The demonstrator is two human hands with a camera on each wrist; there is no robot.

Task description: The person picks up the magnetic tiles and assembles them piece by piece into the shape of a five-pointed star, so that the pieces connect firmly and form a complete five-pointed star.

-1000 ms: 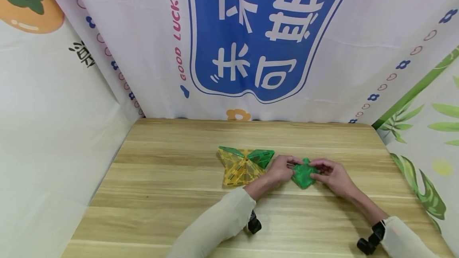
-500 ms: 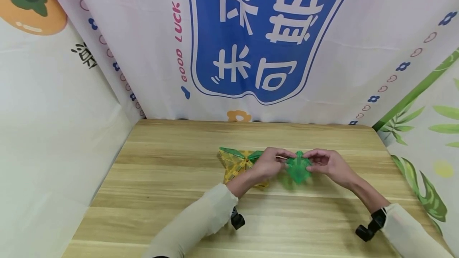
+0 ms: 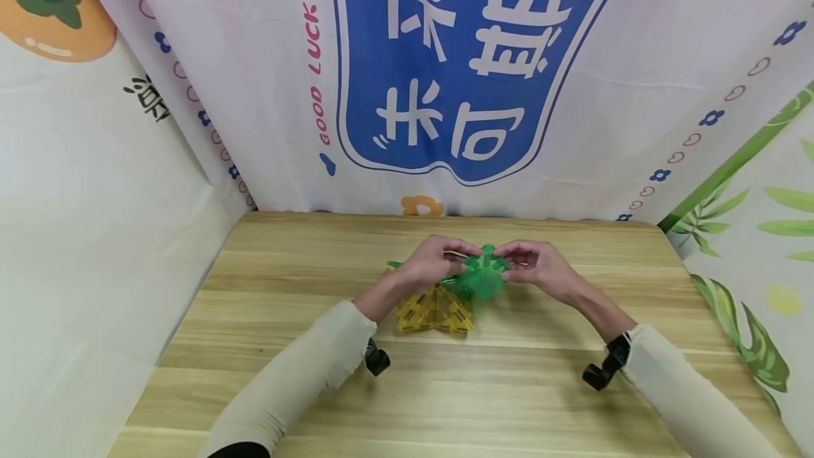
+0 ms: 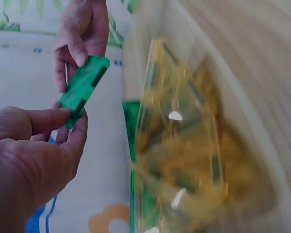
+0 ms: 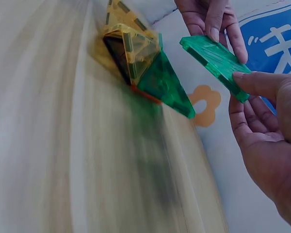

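A green translucent magnetic tile piece (image 3: pixel 485 276) is held up between both hands, off the table. My left hand (image 3: pixel 429 260) pinches its left side, thumb against one face in the left wrist view. From the other side my right hand (image 3: pixel 539 267) pinches it, with the thumb on the near corner in the right wrist view. Below and to the left stands a yellow and green magnetic tile structure (image 3: pixel 434 311) with pointed flaps. The left forearm and hand cover part of it in the head view. In the right wrist view, a green triangular flap (image 5: pixel 167 85) juts from its side.
The wooden table (image 3: pixel 286 352) extends around the structure on all sides. A printed cloth (image 3: pixel 273 147) hangs behind the table's back edge, with more cloth at left and right. Black wrist cameras (image 3: pixel 376 357) sit on both forearms.
Both hands have lifted the green tile piece off the table and carried it left and toward the back, to beside and above the yellow and green structure. That structure stays in place.
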